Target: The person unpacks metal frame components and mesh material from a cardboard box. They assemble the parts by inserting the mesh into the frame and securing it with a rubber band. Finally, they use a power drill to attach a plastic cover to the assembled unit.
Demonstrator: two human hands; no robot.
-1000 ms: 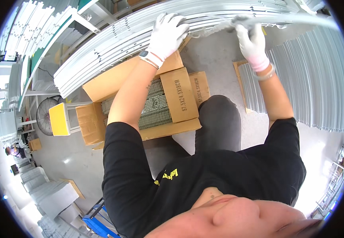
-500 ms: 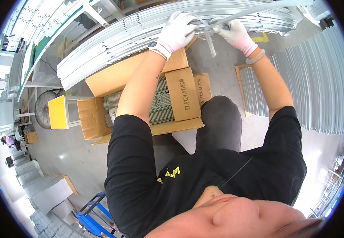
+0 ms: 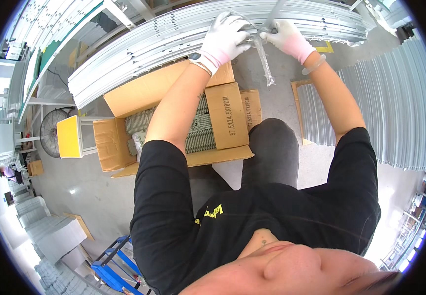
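Observation:
In a white glove with a pink cuff, my left hand point(image 3: 227, 38) is closed on a clear plastic film strip point(image 3: 263, 61) at the bundle of long white metal profiles point(image 3: 173, 34). My right hand point(image 3: 287, 37), gloved the same way, pinches the strip just to the right. Between the hands the film looks twisted or knotted. One crumpled end hangs down over the front edge of the bundle, and another length runs upward past my right fingers. How the strip passes behind the profiles is hidden.
Below my left forearm, an open cardboard box point(image 3: 225, 118) holds rows of grey-green parts. Stacked pale panels point(image 3: 370, 108) stand on the right. A yellow-topped stool point(image 3: 69, 137) and a black fan point(image 3: 53, 132) are at left, a blue frame point(image 3: 112, 275) at lower left.
The long film length swung from pointing right to pointing up. The hanging end now reaches lower. My left hand shifted slightly right, and the right hand turned a little.

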